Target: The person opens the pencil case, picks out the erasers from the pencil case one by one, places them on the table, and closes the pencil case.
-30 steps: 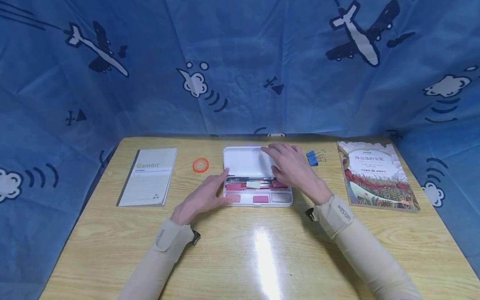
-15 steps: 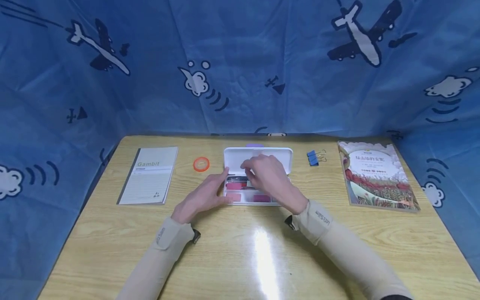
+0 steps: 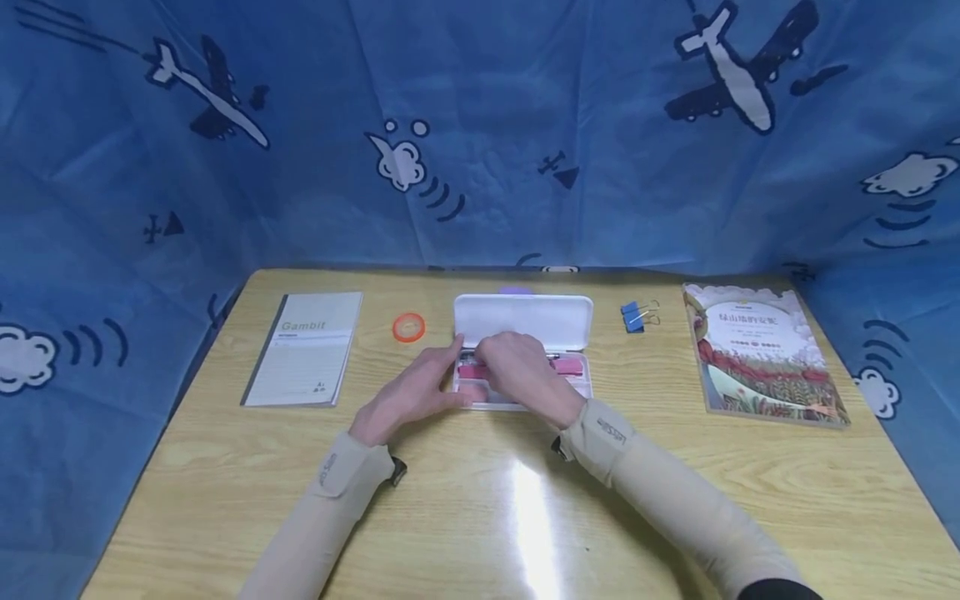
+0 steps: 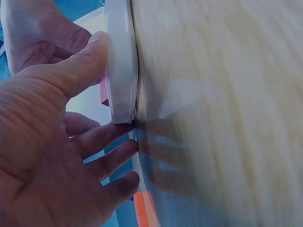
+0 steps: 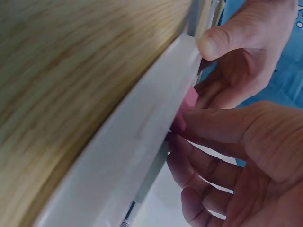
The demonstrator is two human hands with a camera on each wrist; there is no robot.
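An open white pencil case [image 3: 522, 321] lies at the back middle of the table in the head view, lid raised. My left hand [image 3: 408, 392] grips its left end, thumb on the front wall and fingers around the end, as the left wrist view shows. My right hand [image 3: 525, 375] reaches into the case with bent fingers. In the right wrist view its thumb and forefinger pinch a pink block [image 5: 187, 109], probably an eraser, just behind the front wall. A pink item [image 3: 567, 367] lies at the case's right side. My right hand hides the case's middle.
On the left lie a notebook [image 3: 303, 350] and an orange roll of tape [image 3: 408, 327]. Right of the case is a blue binder clip [image 3: 633, 317], and farther right a paperback book [image 3: 765, 354]. A blue printed curtain [image 3: 480, 133] hangs behind the table.
My right hand has moved left from the case's right side to over its left half and lowered its fingers into it. My left hand has kept its hold.
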